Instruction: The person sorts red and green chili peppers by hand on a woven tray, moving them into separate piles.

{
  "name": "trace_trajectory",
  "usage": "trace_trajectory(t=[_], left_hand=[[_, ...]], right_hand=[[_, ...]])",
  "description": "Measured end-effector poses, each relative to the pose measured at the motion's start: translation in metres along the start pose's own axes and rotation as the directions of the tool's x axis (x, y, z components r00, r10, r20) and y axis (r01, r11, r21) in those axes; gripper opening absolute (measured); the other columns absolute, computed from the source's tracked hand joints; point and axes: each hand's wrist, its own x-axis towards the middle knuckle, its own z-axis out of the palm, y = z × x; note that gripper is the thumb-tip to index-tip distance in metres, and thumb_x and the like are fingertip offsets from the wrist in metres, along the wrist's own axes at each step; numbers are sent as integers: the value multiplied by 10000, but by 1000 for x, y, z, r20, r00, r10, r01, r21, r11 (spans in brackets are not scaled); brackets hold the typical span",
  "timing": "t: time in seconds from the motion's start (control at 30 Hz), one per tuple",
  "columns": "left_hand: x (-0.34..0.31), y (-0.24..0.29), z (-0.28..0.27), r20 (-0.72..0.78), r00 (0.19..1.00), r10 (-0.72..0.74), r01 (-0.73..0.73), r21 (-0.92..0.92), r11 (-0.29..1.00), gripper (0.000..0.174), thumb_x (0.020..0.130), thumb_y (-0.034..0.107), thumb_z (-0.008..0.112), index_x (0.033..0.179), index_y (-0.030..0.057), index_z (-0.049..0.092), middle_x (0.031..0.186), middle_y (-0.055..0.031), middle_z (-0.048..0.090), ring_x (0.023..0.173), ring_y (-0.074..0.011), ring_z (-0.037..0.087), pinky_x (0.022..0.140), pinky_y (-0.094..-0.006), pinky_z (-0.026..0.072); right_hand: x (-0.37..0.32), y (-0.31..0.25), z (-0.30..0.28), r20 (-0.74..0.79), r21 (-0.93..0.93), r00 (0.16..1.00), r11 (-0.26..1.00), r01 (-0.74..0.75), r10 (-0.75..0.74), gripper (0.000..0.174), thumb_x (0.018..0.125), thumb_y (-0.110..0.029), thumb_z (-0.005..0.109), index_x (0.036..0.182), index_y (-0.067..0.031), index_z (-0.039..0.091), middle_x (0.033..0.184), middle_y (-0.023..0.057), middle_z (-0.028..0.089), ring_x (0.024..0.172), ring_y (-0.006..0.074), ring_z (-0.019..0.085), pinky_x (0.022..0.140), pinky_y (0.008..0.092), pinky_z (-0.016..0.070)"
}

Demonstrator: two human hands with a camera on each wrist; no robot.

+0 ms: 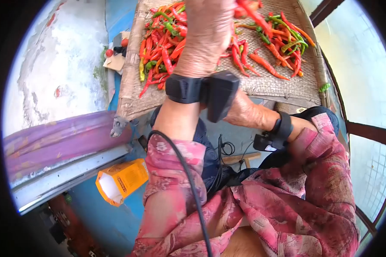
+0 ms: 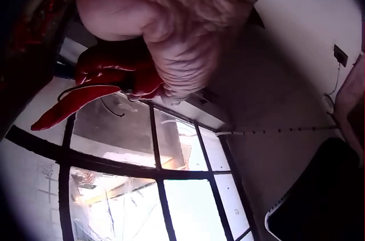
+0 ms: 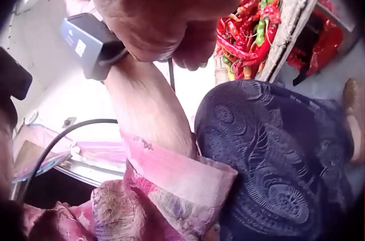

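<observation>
Red chili peppers [image 2: 74,104] are gripped in the curled fingers of my left hand [image 2: 171,30], seen in the left wrist view. From the head view, my left hand [image 1: 208,36] is over the woven tray [image 1: 283,94], with red peppers [image 1: 256,17] beside it at the top edge. My right hand [image 1: 244,112] reaches in under the left wrist at the tray's near edge, its fingers hidden there. In the right wrist view my right hand [image 3: 165,13] has bent fingers, and whether they hold anything cannot be seen.
A pile of red and green peppers [image 1: 163,47] lies on the tray's left, another pile [image 1: 287,43] on its right. An orange box [image 1: 131,177] stands at lower left. A black cable [image 1: 186,167] runs along the left sleeve. A wooden stool [image 1: 242,158] is below the tray.
</observation>
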Motion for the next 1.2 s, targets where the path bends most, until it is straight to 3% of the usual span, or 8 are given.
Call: trace_trajectory(t=[0.2,0.23,0.33,0.47,0.53,0.6,0.93,1.2], left_hand=[[4,-43,-32,-148,949,-277,247,-192,950,200,901,236,576,933,39,585,803,-66,613,791,-195,592,805,-379,499],[1,-50,-42,-112,933,-343,313,-221,924,189,898,231,581,931,45,590,806,-66,616,788,-191,592,798,-367,498],[-3,-52,-43,-79,918,-389,354,-277,893,141,870,210,622,896,76,586,752,-50,620,670,-170,601,603,-330,505],[-12,-47,-41,-35,907,-420,381,-357,853,102,886,153,594,953,80,572,819,-47,612,733,-163,601,701,-333,516],[-18,-49,-36,-24,893,-450,409,-376,831,116,888,163,595,957,74,569,827,-46,608,746,-155,599,707,-313,513],[-23,-51,-29,4,910,-415,399,-282,873,126,888,171,598,962,73,569,842,-46,610,755,-149,598,711,-303,512],[-32,-47,-31,-146,848,-510,504,-77,860,187,888,177,603,1036,69,562,947,-53,620,835,-161,615,663,-313,525],[-21,-44,-54,-164,829,-535,490,-248,836,198,899,257,592,883,64,552,753,-23,557,651,-125,539,596,-294,487]], right_hand=[[4,18,-18,215,-50,975,997,61,-49,289,703,-45,636,980,-28,554,883,171,595,852,324,585,750,417,479],[14,4,-54,445,-450,775,860,-239,449,205,756,-77,582,958,-42,568,760,187,604,754,361,600,685,433,490],[15,23,-102,161,-736,787,604,-306,595,128,817,-122,533,793,-10,590,696,215,578,679,375,585,592,406,480],[14,37,-133,-378,-189,829,843,-504,411,282,900,-221,475,846,22,606,637,141,603,604,260,627,550,364,497],[17,21,-129,-247,228,748,787,-573,616,427,954,-354,434,905,42,585,666,76,605,590,146,582,514,297,466],[17,12,-132,-89,189,777,776,-602,623,468,954,-391,440,899,50,586,692,80,612,611,132,577,517,289,458],[13,31,-134,-363,-190,894,919,-346,261,315,840,-85,550,1137,11,509,668,200,584,652,319,619,596,382,481],[8,54,-184,-611,-620,744,420,-662,270,183,874,-190,527,991,-82,618,768,166,644,764,354,622,678,450,497]])
